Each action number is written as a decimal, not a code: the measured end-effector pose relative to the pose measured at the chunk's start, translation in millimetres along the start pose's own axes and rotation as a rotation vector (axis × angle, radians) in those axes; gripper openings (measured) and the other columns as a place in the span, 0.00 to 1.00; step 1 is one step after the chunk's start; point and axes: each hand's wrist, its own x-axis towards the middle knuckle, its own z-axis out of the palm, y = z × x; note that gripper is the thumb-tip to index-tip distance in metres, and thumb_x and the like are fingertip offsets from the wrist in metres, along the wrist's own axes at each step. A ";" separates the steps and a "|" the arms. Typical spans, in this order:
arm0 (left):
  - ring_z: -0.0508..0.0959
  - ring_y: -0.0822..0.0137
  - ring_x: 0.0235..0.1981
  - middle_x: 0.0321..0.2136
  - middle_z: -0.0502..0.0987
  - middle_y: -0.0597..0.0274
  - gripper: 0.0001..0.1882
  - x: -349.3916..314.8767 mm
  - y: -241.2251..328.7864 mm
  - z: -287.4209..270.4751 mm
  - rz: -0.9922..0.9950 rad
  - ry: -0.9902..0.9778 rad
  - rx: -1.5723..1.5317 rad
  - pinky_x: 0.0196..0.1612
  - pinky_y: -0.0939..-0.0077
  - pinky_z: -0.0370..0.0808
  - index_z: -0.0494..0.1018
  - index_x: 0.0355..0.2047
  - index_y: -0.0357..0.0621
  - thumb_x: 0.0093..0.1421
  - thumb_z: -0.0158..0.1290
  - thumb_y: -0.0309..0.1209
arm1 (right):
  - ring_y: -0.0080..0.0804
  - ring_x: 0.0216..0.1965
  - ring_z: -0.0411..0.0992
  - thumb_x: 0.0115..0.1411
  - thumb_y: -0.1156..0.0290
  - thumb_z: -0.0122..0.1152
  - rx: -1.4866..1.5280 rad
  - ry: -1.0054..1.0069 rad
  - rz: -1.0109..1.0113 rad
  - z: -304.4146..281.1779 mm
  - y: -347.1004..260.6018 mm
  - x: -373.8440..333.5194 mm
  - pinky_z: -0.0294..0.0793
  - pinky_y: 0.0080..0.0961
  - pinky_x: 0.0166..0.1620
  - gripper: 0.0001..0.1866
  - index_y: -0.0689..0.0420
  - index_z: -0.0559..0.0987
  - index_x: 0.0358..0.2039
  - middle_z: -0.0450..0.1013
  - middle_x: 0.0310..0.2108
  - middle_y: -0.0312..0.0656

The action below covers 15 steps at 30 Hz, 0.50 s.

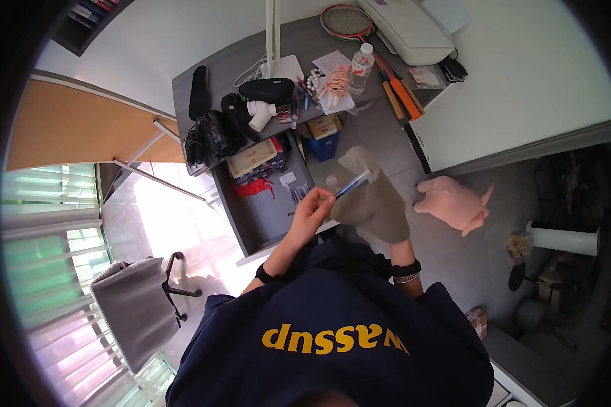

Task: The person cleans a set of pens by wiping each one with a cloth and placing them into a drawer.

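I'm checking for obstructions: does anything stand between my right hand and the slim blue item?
Yes: the drab, cloth-like covering, which hides your right hand beyond the wrist, lies between that hand and the slim blue item in your left hand.

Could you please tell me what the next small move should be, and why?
Perhaps gently wrap the grey-brown cloth around the far end of the blue pen: the left hand holds the near end, and the far end reaches over the cloth. Whether the cloth already grips it is hard to tell.
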 end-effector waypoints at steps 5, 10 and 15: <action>0.58 0.81 0.15 0.12 0.59 0.72 0.09 -8.2 -5.5 20.7 0.051 -0.104 0.213 0.19 0.84 0.56 0.61 0.30 0.41 0.61 0.39 0.34 | 0.31 0.40 0.67 0.53 0.68 0.50 0.118 0.062 0.142 3.3 -13.1 11.2 0.66 0.24 0.41 0.18 0.60 0.66 0.44 0.67 0.39 0.41; 0.56 0.78 0.15 0.12 0.56 0.70 0.15 -19.0 1.9 32.6 -0.024 -0.186 0.307 0.20 0.82 0.56 0.60 0.25 0.42 0.63 0.33 0.38 | 0.28 0.43 0.65 0.56 0.71 0.47 0.275 0.109 0.255 13.3 -19.8 6.7 0.64 0.20 0.45 0.18 0.62 0.64 0.47 0.66 0.42 0.40; 0.55 0.79 0.13 0.10 0.55 0.72 0.18 -25.3 16.8 12.2 -0.106 -0.299 0.165 0.17 0.84 0.53 0.59 0.20 0.43 0.62 0.33 0.40 | 0.27 0.42 0.65 0.56 0.69 0.46 0.354 0.147 0.240 -1.5 -12.5 5.4 0.64 0.20 0.45 0.18 0.61 0.64 0.47 0.66 0.42 0.40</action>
